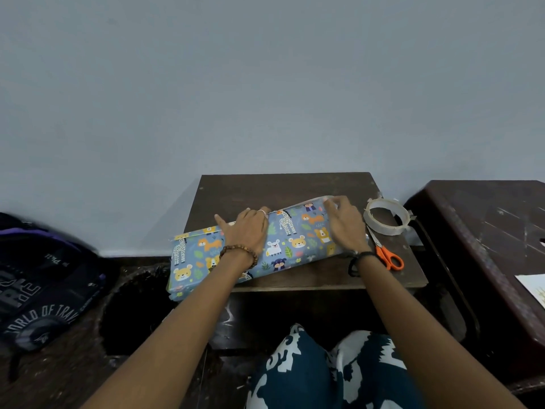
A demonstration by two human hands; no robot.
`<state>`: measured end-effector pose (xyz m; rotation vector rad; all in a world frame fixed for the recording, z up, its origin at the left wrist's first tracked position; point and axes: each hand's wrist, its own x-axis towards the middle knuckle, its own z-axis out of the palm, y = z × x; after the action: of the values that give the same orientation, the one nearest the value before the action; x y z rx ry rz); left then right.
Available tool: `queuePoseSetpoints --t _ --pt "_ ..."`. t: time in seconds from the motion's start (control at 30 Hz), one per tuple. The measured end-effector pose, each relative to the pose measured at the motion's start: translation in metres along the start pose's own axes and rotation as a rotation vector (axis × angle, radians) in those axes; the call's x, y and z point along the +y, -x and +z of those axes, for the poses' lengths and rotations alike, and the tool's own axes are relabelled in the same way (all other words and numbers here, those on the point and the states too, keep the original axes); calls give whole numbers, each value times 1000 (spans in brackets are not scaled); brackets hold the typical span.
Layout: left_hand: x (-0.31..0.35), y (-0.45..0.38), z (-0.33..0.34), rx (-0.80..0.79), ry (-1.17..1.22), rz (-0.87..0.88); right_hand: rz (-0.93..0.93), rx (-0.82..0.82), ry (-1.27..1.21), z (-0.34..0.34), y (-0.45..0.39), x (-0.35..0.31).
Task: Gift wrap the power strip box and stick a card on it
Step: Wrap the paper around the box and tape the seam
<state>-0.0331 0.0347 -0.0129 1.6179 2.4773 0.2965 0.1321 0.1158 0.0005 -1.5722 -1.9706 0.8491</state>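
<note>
Head view, the only one: power strip box [283, 246], already sheathed in blue animal-print paper, lying on the small dark table [295, 187] with its long axis running from lower left to upper right, the left end jutting out past the table edge. Left hand [246, 231] flat across the middle of the top face, fingers straight, pressing rather than gripping. Right hand [345, 222] at the far right end, fingers curled over the paper's edge there, apparently pinching or folding it down; exact pinch hidden behind the knuckles. Right end therefore under the nearer hand, left end unattended and likely next. Tape roll [386, 216] just beyond the right hand, orange-handled scissors [387, 255] beside it. Probably the card [533, 289]: pale sheet on the neighbouring surface, well apart.
</note>
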Motion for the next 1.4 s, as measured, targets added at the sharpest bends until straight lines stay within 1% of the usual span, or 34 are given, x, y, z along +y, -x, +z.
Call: queuePoseSetpoints --t 0.07,0.17,0.23,0.37,0.53,0.57,0.63,0.73,0.8,0.9,0.97,1.03,1.1,1.23,1.4 --pt "0 1 -1 -5 10 -3 104 -20 -53 -7 -8 -2" --pt "0 1 0 1 11 -2 198 -95 -20 -11 -17 -4" --pt "0 -1 0 -2 10 -2 232 -79 -66 -11 -20 -5" --pt "0 -1 0 0 18 -1 212 111 -257 -3 -21 0" --pt "0 -2 0 10 29 7 233 270 -532 -1 -19 2" --pt "-1 -2 0 13 32 8 217 309 -543 0 -17 3" --pt "-1 -1 1 25 32 11 126 362 -435 6 -14 5" --pt "0 1 3 58 31 16 -54 381 -182 16 -1 -2" --pt "1 1 4 87 33 7 -180 383 -108 22 13 -13" --pt "2 1 3 114 69 -22 -393 287 -42 40 40 -24" --pt "0 -1 -3 90 92 -56 -486 234 47 51 54 -25" --pt "-4 -5 -8 60 67 -37 -579 213 147 57 62 -24" --pt "-8 -11 -13 70 25 9 -660 207 228 58 63 -21" --pt "-4 -25 -30 165 40 57 -669 24 331 55 59 -19" --pt "6 -42 -38 174 64 15 -646 7 430 47 45 -31"
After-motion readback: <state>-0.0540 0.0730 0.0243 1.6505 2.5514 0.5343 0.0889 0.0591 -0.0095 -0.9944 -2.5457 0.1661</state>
